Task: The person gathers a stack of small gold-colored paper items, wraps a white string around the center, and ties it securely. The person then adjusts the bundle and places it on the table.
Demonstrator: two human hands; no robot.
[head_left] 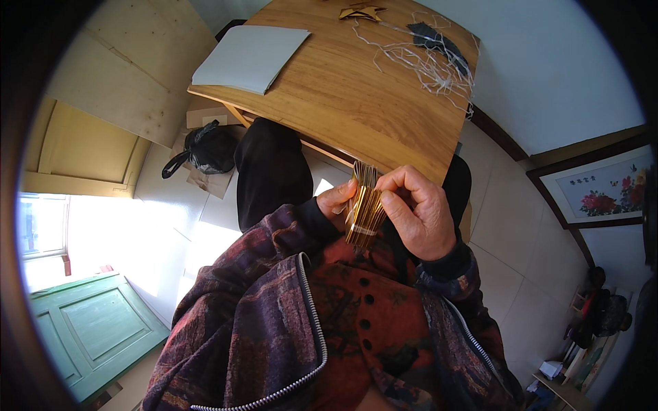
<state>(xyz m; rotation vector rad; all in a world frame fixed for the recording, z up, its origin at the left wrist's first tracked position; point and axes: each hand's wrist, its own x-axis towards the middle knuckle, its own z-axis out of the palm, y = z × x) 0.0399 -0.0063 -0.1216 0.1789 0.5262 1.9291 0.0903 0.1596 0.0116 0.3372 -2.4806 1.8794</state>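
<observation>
Between my two hands, over my lap at the table's near edge, is a bundle of shiny gold folded strips (364, 212), its layers fanned at the top. A pale band crosses its lower part. My left hand (336, 201) pinches the bundle's left side with the thumb. On the other side, my right hand (419, 211) is closed, thumb and forefinger gripping the right edges of the gold layers. The far fingers of my left hand are hidden behind the bundle.
On the wooden table (343, 103) lie a stack of white sheets (253, 56), a gold folded piece (363, 13), and tangled white strings (428, 65) by a dark cloth (439, 44). A black plastic bag (209, 149) sits on the floor at left. A framed picture (603, 186) hangs right.
</observation>
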